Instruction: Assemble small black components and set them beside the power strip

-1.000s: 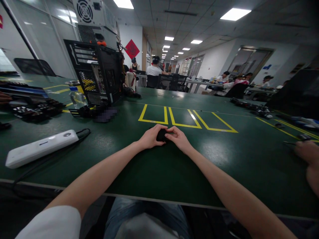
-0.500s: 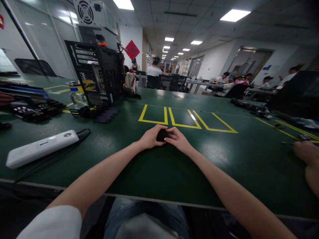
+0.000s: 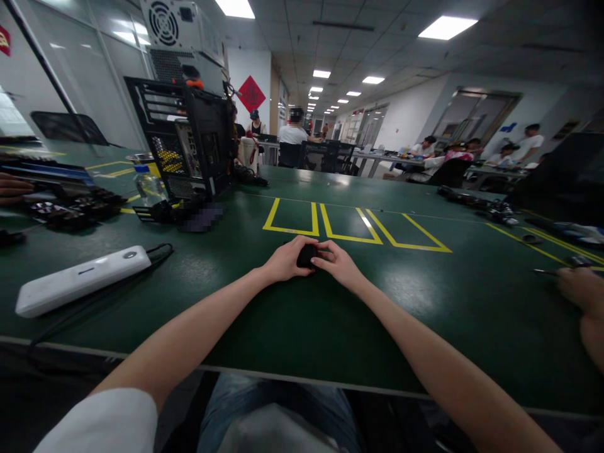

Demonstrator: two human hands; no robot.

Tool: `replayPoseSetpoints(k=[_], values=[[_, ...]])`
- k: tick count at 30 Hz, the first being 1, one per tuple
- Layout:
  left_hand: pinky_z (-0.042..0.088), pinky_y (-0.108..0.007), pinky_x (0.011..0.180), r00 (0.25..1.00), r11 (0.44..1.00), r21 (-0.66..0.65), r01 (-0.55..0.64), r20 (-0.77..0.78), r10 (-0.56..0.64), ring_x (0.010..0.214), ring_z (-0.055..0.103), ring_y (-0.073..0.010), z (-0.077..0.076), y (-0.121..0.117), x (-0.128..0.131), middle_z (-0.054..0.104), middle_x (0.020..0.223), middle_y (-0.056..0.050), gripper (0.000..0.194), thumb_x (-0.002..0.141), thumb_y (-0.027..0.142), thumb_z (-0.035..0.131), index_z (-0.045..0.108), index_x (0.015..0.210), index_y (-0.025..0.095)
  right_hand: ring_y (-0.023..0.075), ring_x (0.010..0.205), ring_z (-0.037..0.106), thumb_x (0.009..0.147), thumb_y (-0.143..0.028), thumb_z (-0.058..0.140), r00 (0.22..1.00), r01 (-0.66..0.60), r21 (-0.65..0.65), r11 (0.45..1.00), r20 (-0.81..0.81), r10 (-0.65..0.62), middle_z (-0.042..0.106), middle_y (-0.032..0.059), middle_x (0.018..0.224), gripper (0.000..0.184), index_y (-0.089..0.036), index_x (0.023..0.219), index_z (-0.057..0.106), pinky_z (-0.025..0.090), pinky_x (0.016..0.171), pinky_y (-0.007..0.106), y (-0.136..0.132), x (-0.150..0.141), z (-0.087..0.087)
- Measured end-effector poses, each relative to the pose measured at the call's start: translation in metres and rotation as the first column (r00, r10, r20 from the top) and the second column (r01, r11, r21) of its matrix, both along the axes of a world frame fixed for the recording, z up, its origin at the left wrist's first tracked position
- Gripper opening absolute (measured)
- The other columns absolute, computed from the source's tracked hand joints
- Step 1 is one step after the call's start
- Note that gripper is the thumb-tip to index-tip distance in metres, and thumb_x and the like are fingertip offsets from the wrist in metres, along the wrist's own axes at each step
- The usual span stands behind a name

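Note:
Between my two hands, just in front of the yellow tape outlines, is a small black rounded object (image 3: pixel 306 255); its exact kind cannot be made out. My left hand (image 3: pixel 287 259) curls around its left side, thumb in front and fingers behind. From the right, my right hand (image 3: pixel 337 263) pinches its edge with thumb and fingertips. Both hands rest low over the green table (image 3: pixel 302 327). Much of the object is covered by my fingers.
Yellow tape outlines (image 3: pixel 352 240) lie beyond my hands. At left are a white power strip (image 3: pixel 85 280) with a black cable, a water bottle (image 3: pixel 148 185) and an open computer case (image 3: pixel 189 145). Another person's hand (image 3: pixel 582 289) holds a thin tool at the right edge.
My hands and the black object stay almost in place. The view has shifted very slightly, and a person in the far right background has moved.

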State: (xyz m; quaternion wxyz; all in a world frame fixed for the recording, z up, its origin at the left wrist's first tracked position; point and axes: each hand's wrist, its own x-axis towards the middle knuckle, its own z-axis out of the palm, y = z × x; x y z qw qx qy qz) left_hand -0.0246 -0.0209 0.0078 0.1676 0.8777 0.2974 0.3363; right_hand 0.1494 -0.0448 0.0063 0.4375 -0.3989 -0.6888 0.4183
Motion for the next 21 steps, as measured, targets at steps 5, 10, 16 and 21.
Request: replayPoseSetpoints(k=[5, 10, 16, 21], values=[[0.041, -0.038, 0.082, 1.0, 1.0, 0.029, 0.0, -0.005, 0.0, 0.099, 0.05, -0.0218, -0.0012, 0.001, 0.0004, 0.047, 0.111, -0.005, 0.059, 0.062, 0.027, 0.064, 0.036, 0.113, 0.024, 0.0162, 0.09, 0.057, 0.068, -0.028, 0.059, 0.999, -0.015, 0.008, 1.0, -0.049, 0.015, 0.053, 0.0, 0.095, 0.025, -0.022, 0.09, 0.048, 0.048, 0.078, 0.033, -0.0012, -0.0023, -0.0022], [0.04, -0.039, 0.083, 1.0, 1.0, 0.019, -0.014, 0.011, 0.014, 0.099, 0.05, -0.0221, -0.0015, 0.0013, 0.0016, 0.047, 0.11, -0.004, 0.06, 0.059, 0.027, 0.066, 0.038, 0.112, 0.024, 0.0145, 0.079, 0.058, 0.069, -0.032, 0.057, 0.998, 0.054, 0.047, 0.997, -0.046, -0.052, 0.054, -0.0006, 0.087, 0.02, -0.022, 0.085, 0.05, 0.049, 0.072, 0.032, 0.0035, -0.0032, -0.0042], [0.04, -0.039, 0.083, 1.0, 1.0, 0.0, -0.003, 0.006, 0.003, 0.099, 0.05, -0.0223, -0.0008, 0.0012, 0.0009, 0.047, 0.111, -0.004, 0.06, 0.06, 0.027, 0.066, 0.037, 0.112, 0.025, 0.0171, 0.089, 0.056, 0.069, -0.032, 0.057, 0.998, 0.057, -0.015, 0.998, 0.009, -0.057, 0.056, 0.0038, 0.099, 0.03, -0.02, 0.096, 0.051, 0.044, 0.081, 0.037, 0.0041, 0.0002, -0.001], [0.041, -0.039, 0.083, 1.0, 0.999, 0.034, -0.006, -0.011, 0.006, 0.099, 0.049, -0.0223, -0.002, 0.0027, 0.0007, 0.047, 0.112, -0.005, 0.06, 0.061, 0.028, 0.065, 0.036, 0.113, 0.024, 0.0162, 0.092, 0.056, 0.066, -0.025, 0.061, 0.994, -0.051, -0.021, 0.998, -0.097, 0.049, 0.055, 0.0012, 0.098, 0.029, -0.021, 0.091, 0.049, 0.045, 0.082, 0.034, 0.0028, 0.0007, -0.0038]])
